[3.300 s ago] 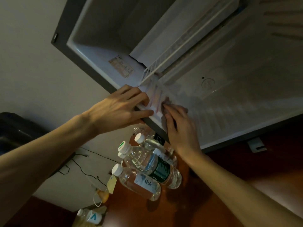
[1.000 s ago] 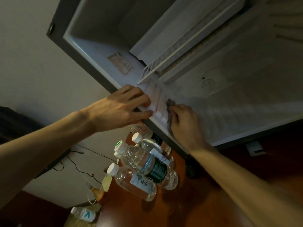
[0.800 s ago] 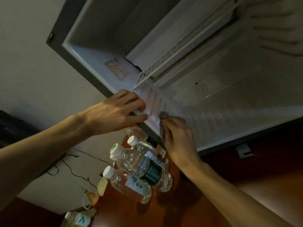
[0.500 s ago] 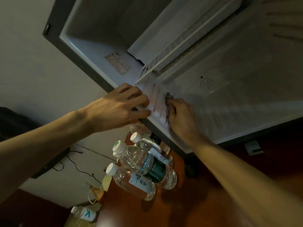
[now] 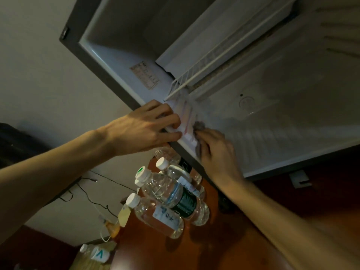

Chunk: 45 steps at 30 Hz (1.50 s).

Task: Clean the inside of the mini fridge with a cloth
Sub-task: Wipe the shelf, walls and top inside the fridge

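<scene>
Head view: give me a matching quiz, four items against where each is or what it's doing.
1 left hand
2 right hand
3 wire shelf
4 water bottles

A on the wooden surface beside the fridge
B holds the cloth against the fridge's inner wall
C inside the fridge, beyond both hands
D fingers grip the fridge's front edge

Pairs: 1-D, 2-B, 3-C, 4-A

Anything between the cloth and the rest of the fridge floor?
Nothing visible. The right hand holds the cloth against a front corner; the ribbed floor beyond is bare, and the wire shelf sits above it.
</scene>
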### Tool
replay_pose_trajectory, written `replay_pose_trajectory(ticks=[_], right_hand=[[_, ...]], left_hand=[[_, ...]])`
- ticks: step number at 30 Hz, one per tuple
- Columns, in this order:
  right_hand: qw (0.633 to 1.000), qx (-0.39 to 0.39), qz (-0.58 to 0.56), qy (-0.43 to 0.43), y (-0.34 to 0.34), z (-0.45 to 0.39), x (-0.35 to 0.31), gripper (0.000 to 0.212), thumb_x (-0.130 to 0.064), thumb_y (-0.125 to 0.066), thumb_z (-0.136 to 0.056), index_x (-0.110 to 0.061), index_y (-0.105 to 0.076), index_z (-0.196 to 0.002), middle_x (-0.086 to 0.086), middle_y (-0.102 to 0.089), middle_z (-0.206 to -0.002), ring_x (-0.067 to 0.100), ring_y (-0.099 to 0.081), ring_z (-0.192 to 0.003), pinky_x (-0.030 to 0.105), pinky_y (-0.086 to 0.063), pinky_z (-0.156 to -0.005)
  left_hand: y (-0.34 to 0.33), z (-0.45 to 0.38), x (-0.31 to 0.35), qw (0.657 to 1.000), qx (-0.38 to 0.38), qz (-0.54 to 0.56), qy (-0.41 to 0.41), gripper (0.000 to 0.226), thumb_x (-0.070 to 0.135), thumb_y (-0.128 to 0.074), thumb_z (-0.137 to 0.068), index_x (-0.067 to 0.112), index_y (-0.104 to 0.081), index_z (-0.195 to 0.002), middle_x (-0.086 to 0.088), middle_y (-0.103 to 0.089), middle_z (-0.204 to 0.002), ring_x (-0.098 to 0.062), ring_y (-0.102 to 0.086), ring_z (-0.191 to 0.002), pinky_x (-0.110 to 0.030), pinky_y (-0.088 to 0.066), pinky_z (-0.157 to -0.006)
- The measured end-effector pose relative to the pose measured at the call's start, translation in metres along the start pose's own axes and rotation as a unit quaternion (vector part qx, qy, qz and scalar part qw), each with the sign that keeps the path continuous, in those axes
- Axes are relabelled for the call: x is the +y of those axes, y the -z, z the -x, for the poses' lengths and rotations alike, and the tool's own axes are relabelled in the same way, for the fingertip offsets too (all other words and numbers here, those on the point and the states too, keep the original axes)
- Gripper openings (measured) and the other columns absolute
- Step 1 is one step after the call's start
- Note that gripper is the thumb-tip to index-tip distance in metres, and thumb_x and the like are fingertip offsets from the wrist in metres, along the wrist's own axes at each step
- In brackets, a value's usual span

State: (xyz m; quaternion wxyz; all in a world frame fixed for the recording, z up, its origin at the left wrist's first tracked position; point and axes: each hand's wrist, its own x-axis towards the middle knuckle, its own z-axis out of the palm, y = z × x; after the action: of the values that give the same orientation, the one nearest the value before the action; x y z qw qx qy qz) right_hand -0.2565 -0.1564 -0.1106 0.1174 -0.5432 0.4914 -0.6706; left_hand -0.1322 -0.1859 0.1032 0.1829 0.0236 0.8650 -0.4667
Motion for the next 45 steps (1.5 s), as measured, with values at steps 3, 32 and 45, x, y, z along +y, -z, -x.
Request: replay_pose_trajectory(ticks=[3, 32, 45], right_hand=[[1.0, -0.01, -0.017, 0.001, 0.007, 0.02, -0.008, 0.033, -0.015, -0.046, -0.102, -0.012, -0.06, -0.132, 0.005, -0.059, -0.127, 0.011, -0.052, -0.115, 0.002, -0.031, -0.097], [1.0, -0.003, -0.018, 0.02, 0.0, 0.016, 0.002, 0.036, -0.013, -0.045, -0.103, -0.011, -0.056, -0.137, 0.004, -0.055, -0.132, 0.008, -0.05, -0.119, -0.001, -0.028, -0.099], [0.996, 0.004, 0.073, -0.053, -0.03, -0.088, 0.051, 0.02, -0.002, -0.046, -0.092, 0.001, -0.063, -0.081, 0.022, -0.065, -0.089, 0.036, -0.061, -0.08, 0.03, -0.036, -0.066]], left_hand=[[0.001, 0.0, 0.002, 1.0, -0.002, -0.001, 0.005, 0.041, 0.023, -0.073, -0.085, 0.016, -0.063, -0.124, -0.013, -0.054, -0.124, -0.033, -0.05, -0.112, -0.048, -0.044, -0.093], [0.003, 0.0, 0.003, 0.999, -0.024, -0.025, -0.008, 0.034, 0.022, -0.055, -0.093, 0.013, -0.062, -0.126, -0.015, -0.054, -0.124, -0.035, -0.051, -0.113, -0.05, -0.042, -0.095], [-0.005, 0.003, 0.001, 1.0, -0.017, -0.013, 0.0, 0.038, 0.026, -0.06, -0.095, 0.013, -0.059, -0.131, -0.016, -0.053, -0.127, -0.038, -0.049, -0.114, -0.052, -0.041, -0.095]])
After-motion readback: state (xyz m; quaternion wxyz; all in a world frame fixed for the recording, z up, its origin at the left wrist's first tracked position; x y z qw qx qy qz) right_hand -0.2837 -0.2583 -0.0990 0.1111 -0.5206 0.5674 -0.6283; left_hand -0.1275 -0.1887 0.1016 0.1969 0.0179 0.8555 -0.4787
